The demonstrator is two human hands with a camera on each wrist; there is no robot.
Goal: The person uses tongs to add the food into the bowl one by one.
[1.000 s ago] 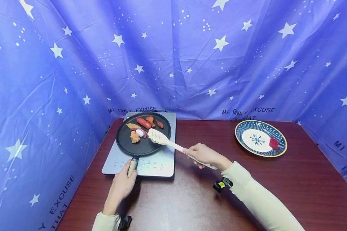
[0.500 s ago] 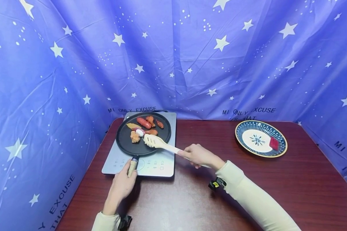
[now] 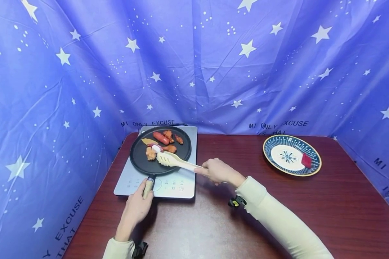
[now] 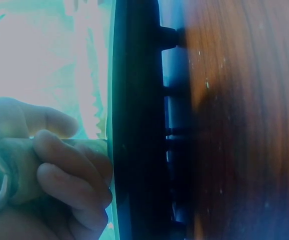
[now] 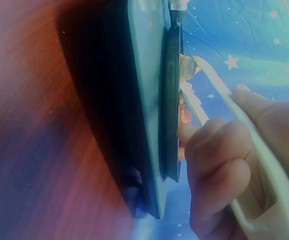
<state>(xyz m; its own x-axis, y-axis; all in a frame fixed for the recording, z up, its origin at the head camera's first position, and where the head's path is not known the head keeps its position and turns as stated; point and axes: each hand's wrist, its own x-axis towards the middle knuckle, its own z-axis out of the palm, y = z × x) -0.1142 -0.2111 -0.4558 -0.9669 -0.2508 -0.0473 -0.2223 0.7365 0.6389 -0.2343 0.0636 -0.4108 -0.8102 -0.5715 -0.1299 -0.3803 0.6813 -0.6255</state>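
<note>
My left hand (image 3: 139, 205) grips the wooden-coloured handle (image 4: 27, 167) of a round black frying pan (image 3: 146, 167), which sits on a silver induction cooker (image 3: 184, 187). In my right hand (image 3: 219, 171) are cream slotted food tongs (image 3: 178, 162), whose two arms stand apart in the right wrist view. Their tips reach over the pan, right at a golden fried chunk (image 3: 150, 154). Beside that chunk lie a small white piece (image 3: 156, 148) and a brown drumstick-like piece (image 3: 171, 149). Farther back are a red sausage (image 3: 161, 137), a yellowish flat piece (image 3: 149, 141) and reddish-brown pieces (image 3: 179, 139).
At the back right of the dark red wooden table (image 3: 233, 151) stands a blue-patterned oval plate (image 3: 269, 154) with a red piece (image 3: 306, 160) on it. Purple starry curtains (image 3: 214, 97) hang behind and along both sides.
My right hand has moved left and slightly up in view, taking the tong tips across the pan to the fried chunk. The drumstick-like piece has come into sight. The left hand stays put.
</note>
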